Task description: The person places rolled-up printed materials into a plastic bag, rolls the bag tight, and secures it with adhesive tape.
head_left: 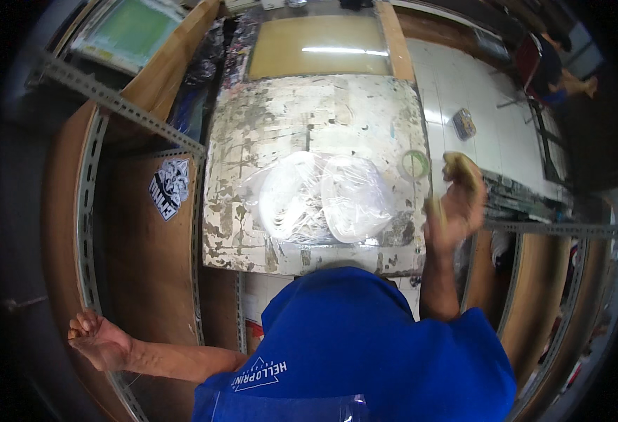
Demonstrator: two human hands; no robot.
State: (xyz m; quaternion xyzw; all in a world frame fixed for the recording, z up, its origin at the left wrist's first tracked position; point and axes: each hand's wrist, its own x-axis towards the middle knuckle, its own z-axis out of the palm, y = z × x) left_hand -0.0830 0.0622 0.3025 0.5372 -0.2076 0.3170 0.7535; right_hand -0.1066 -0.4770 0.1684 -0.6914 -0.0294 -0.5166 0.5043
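A clear plastic bag [251, 188] lies on the worn table in front of me, wrapped around two white bundles. The left bundle [288, 197] looks stringy and rounded; the right bundle [355, 200] is smoother, and I cannot tell its kind. Just past the table's right edge is my right hand [458, 204], raised, with thumb and fingers apart and nothing seen between them. It is nearest a green roll of tape [414, 165]. Far out to the left, beside the shelf frame, my left hand [99, 342] is palm up, its fingers loosely bent and nothing visible in it.
Metal-framed shelves [91, 211] stand close on my left, and more shelves [544, 281] on my right. A framed yellowish screen [319, 46] rests at the table's far end. A small container [464, 124] is on the tiled floor, and a seated person [555, 70] is at far right.
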